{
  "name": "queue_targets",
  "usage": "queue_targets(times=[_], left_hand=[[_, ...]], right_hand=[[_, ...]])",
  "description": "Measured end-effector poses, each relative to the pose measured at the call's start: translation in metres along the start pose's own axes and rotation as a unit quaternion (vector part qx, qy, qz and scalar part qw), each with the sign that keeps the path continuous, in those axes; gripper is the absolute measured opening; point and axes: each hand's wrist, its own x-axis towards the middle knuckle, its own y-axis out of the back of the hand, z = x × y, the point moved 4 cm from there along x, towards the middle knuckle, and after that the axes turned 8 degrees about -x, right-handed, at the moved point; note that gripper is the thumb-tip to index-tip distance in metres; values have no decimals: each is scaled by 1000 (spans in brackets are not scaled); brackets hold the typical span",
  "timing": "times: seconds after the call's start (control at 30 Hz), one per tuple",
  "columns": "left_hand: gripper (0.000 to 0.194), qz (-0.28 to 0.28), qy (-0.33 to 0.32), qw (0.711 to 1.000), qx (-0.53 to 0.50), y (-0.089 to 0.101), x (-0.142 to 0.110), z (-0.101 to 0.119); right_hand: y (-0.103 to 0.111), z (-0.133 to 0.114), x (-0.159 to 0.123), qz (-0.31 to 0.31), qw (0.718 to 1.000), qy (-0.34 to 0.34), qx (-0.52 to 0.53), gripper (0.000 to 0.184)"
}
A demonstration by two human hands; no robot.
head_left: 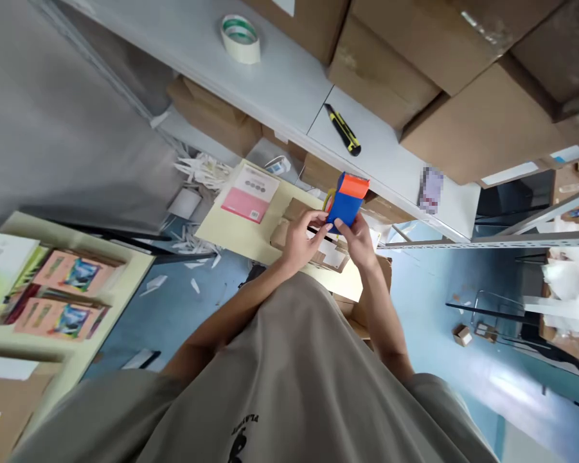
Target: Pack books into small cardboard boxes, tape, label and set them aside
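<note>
A blue-and-orange tape dispenser (344,206) is held up a little right of the frame's centre, above the pale tabletop (241,241), its orange end towards the top of the frame. The left hand (299,241) has thumb and fingers pinched on its lower-left corner, and the right hand (359,243) clamps its lower edge, thumb on the blue face; gripping that end probably steadies it and keeps the fingers off the dark, toothed-looking edge at the top. A yellow ring (328,200), perhaps a tape roll, shows behind its left side. Just below the hands lies a cardboard box (335,257), partly hidden by them. Left of it, a pink-and-white booklet (250,191) rests flat. Across the top runs a grey shelf (289,77), with a roll of tape (241,40) and a yellow-and-black cutter (343,130), likely kept there within reach. Stacked cartons (390,77) fill the upper right; paired books (77,273) lie at left.
</note>
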Motion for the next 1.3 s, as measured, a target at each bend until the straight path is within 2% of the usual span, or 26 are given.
queue_targets(times=[0.1,0.2,0.37,0.5,0.63,0.8,0.97,1.1,1.3], left_hand=[[33,22,22,999,-14,29,-14,3],[37,9,71,997,-36,55,-21,8],[50,-23,166,983,-72,103,-12,9],[69,-15,186,974,-127,148,8,2],[70,-54,195,966,-163,176,23,-2],[57,-120,225,945,-203,189,29,-4],[54,-120,277,930,-210,189,29,-10],[63,-124,309,914,-230,183,27,-19],[68,-128,352,890,-259,170,18,-33]], right_hand=[[-37,0,-13,-21,999,-23,-6,73],[-56,-1,-14,-36,997,-24,-58,78],[-66,-16,-17,-80,979,-2,-186,72],[-69,-39,-22,-162,950,-18,-266,68],[-69,-61,-21,-228,910,-37,-345,69],[-72,-83,-16,-278,862,-43,-421,64],[-84,-97,-14,-331,825,-61,-454,55],[-90,-105,-16,-346,806,-84,-472,46],[-91,-115,-16,-335,790,-130,-496,42]])
